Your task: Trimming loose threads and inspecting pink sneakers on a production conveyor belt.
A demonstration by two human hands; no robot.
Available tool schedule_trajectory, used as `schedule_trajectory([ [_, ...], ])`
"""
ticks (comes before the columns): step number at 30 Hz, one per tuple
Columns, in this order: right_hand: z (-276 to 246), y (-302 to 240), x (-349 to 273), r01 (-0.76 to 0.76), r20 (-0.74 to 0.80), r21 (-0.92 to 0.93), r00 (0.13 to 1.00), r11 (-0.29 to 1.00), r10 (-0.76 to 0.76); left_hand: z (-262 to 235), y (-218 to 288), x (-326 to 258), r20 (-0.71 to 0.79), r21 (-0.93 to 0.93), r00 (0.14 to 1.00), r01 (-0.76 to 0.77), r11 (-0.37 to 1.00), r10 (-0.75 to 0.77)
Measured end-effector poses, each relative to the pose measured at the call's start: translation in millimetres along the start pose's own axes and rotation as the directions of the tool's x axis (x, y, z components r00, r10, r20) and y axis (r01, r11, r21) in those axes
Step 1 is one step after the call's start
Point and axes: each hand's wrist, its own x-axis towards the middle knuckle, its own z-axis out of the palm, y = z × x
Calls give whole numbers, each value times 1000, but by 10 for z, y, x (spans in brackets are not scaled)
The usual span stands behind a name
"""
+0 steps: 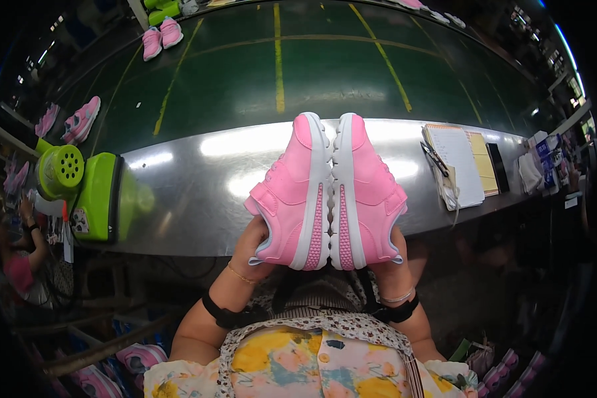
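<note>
Two pink sneakers with white soles are held up side by side over the near edge of the metal table, toes pointing away and soles facing each other, nearly touching. My left hand (251, 242) reaches into the heel opening of the left sneaker (285, 205) and holds it. In the same way my right hand (397, 251) holds the right sneaker (373, 205). The fingers of both hands are hidden inside the shoes. Strips of pink bumps run along the sole sides.
A bright green machine (98, 198) stands on the metal table (192, 199) at left. At right lies a notebook (459, 169) with small snips (435, 159) on it. Beyond runs a green belt (239, 79) with pink shoes (161, 38). A co-worker's arm (36, 239) shows far left.
</note>
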Motion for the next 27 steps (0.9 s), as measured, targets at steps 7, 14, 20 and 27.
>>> schedule_trajectory([
  [7, -28, 56, 9, 39, -78, -352, 994, 935, -71, 40, 36, -10, -40, -233, 995, 75, 970, -87],
  [14, 49, -14, 12, -45, -136, -81, 990, 996, 34, 35, 55, -16, -35, -214, 996, 71, 974, -80],
  [20, 103, -46, 38, -105, -215, 63, 970, 992, 116, -21, 26, -2, -47, -140, 997, 56, 989, -64],
  [27, 46, -32, 24, -106, -151, 87, 981, 991, 118, -76, -7, -10, -89, -188, 993, 63, 980, -81],
])
